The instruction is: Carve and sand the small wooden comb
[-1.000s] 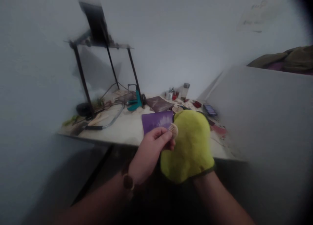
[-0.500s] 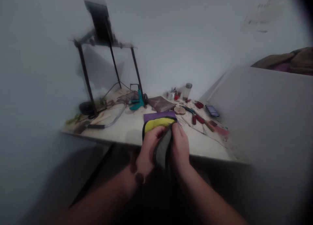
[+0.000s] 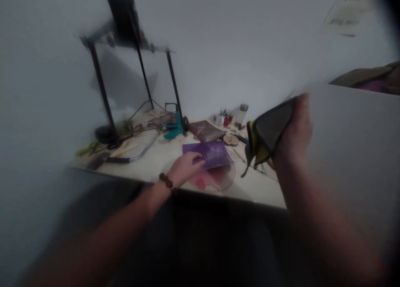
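My right hand [image 3: 295,133] is raised at the right, closed on a cloth [image 3: 273,126] that is grey on one side and yellow on the other, with a black edge. The cloth hangs folded, one corner pointing down. At the table's front, my left hand [image 3: 186,168] is open, fingers loosely bent over the left edge of a purple sheet [image 3: 215,153]. Whether the fingertips touch the sheet, I cannot tell. Under the sheet's near side lies a round pinkish mat [image 3: 225,180]. A beaded bracelet [image 3: 166,180] is on my left wrist.
A black stand [image 3: 100,83] rises from the table's left side. Near it lie a teal tool [image 3: 176,126], a bent metal frame with a black handle [image 3: 120,159] and a black bowl [image 3: 104,133]. Behind are a brown sheet [image 3: 206,131], a wooden disc [image 3: 230,140] and a jar [image 3: 241,115].
My right hand has carried the cloth up and right, away from the table. My left hand has let go of it and moved beside the purple sheet, uncovering the sheet and the round mat.
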Demonstrator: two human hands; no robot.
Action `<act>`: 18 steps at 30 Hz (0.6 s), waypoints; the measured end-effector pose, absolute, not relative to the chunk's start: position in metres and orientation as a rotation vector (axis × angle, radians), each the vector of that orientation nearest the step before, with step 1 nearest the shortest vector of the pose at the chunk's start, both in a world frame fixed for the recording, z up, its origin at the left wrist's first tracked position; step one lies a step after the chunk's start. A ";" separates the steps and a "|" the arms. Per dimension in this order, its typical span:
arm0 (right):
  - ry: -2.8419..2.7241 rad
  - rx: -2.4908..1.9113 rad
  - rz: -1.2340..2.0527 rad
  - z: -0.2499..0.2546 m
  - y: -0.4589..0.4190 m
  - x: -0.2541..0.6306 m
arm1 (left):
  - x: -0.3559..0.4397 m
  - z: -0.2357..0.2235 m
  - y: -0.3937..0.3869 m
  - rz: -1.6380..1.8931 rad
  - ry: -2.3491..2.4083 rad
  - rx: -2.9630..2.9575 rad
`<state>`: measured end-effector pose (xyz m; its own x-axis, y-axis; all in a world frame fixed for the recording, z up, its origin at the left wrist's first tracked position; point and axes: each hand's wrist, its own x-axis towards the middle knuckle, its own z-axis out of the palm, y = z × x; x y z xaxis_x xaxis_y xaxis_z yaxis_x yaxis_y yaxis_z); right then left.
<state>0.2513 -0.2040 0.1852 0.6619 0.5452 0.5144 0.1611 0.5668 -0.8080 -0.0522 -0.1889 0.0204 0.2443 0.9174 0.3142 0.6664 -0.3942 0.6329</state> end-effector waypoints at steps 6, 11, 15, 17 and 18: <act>-0.720 -1.013 0.207 0.159 -0.216 0.278 | -0.072 -0.019 -0.187 0.619 1.500 2.350; -0.589 -1.034 0.258 0.140 -0.234 0.277 | -0.108 -0.025 -0.193 0.576 1.635 2.280; -0.557 -0.999 0.438 0.127 -0.241 0.277 | -0.110 -0.029 -0.189 0.656 1.594 2.140; -0.528 -1.002 0.519 0.117 -0.243 0.280 | -0.101 -0.030 -0.184 0.730 1.561 2.054; -0.525 -1.010 0.542 0.112 -0.243 0.282 | -0.096 -0.029 -0.182 0.772 1.552 2.011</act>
<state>0.2824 -0.2431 0.1119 0.7512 0.6410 0.1577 -0.1773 0.4260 -0.8872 -0.0957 -0.1823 -0.0294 0.1971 0.9701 0.1413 0.6981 -0.2401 0.6746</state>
